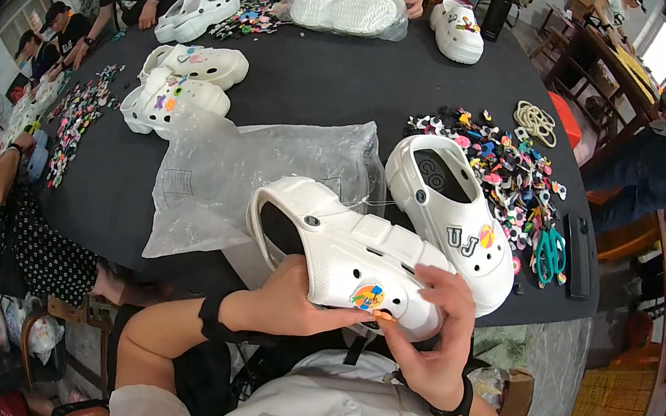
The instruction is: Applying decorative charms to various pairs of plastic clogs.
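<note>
My left hand (pixel 278 301) is wrapped round a white clog (pixel 366 243), holding it tilted at the table's near edge. A round orange and blue charm (pixel 369 297) sits in one of its holes. My right hand (pixel 438 349) is closed by the toe, thumb and finger pinching a small orange charm (pixel 386 317) against a hole; its far side is hidden. Beside it, a second white clog (pixel 460 218) lies on the table with dark letter charms and a colourful ball charm on top. A thin cord runs between the two clogs.
A clear plastic bag (pixel 225 183) lies left of the clogs. Loose charms (pixel 518 180), teal scissors (pixel 550 256), a black oblong object (pixel 577 257) and coiled cord (pixel 535 123) are at the right. Other white clogs (pixel 195 63) stand farther off. Several people work around the black table (pixel 318 77).
</note>
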The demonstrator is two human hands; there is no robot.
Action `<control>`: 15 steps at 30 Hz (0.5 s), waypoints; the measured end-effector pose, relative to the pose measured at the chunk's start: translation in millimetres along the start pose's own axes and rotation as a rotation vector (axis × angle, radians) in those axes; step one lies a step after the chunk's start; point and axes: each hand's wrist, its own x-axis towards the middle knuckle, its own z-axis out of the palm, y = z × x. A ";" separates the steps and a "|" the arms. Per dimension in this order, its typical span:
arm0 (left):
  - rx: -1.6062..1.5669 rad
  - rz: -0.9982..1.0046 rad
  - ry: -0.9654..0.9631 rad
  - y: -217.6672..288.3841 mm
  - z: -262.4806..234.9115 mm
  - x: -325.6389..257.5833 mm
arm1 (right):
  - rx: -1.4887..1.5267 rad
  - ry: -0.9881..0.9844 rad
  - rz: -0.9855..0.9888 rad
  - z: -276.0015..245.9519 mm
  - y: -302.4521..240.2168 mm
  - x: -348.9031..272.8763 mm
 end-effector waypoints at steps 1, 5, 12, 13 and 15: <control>-0.015 -0.005 0.003 1.6 1.2 1.5 | 0.099 0.096 0.051 3.0 0.3 0.5; -0.004 0.005 0.060 4.4 6.1 -0.7 | 0.204 0.085 0.139 -5.2 5.3 1.2; 0.012 0.041 0.030 2.0 8.6 0.3 | 0.147 -0.048 0.116 -7.1 8.8 2.8; -0.024 0.046 0.058 1.5 10.4 -1.7 | 0.153 -0.039 0.110 -6.6 7.8 2.7; -0.059 0.053 0.086 0.8 11.1 -2.8 | 0.150 -0.029 0.096 -6.3 6.9 2.6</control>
